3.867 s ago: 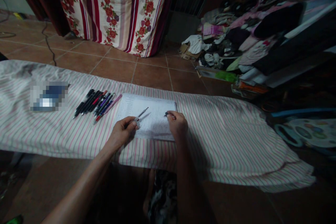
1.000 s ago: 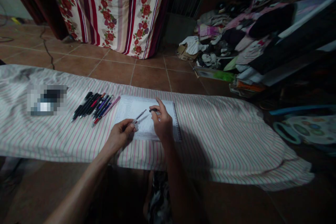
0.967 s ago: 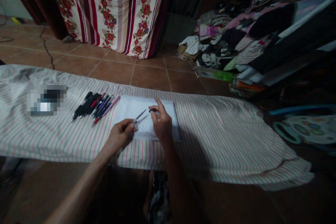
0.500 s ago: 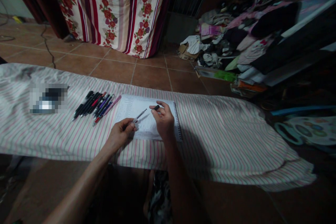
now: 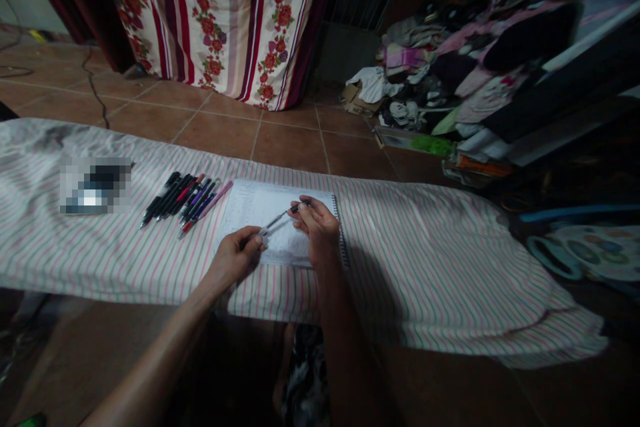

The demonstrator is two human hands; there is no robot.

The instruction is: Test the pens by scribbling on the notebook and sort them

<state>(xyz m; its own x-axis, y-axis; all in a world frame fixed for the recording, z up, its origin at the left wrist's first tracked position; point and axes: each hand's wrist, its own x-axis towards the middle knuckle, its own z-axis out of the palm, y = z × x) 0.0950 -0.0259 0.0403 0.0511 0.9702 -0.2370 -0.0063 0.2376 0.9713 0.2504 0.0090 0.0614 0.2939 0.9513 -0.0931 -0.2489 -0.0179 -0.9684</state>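
Observation:
My left hand (image 5: pixel 237 256) is closed on a slim pen (image 5: pixel 275 221) with a pale, see-through barrel, which slants up to the right. Thumb and fingers of my right hand (image 5: pixel 321 228) pinch a black pen cap (image 5: pixel 297 207). The cap lies in line with the pen's tip and very close to it; whether they touch I cannot tell. Both hands are above an open spiral notebook (image 5: pixel 253 200) with handwriting on its page. Left of the notebook, several pens (image 5: pixel 185 199) in black, red, purple and pink lie side by side.
A striped cloth (image 5: pixel 425 260) covers the low, long surface under the notebook. At its left is a blurred-out object (image 5: pixel 95 188). Beyond are a tiled floor (image 5: pixel 295 143), a floral curtain (image 5: pixel 235 20) and a heap of clothes (image 5: pixel 465 53) at the right.
My right hand has turned slightly, and the cap has come to the pen's tip, closing the gap seen before. The left hand keeps its hold on the pen.

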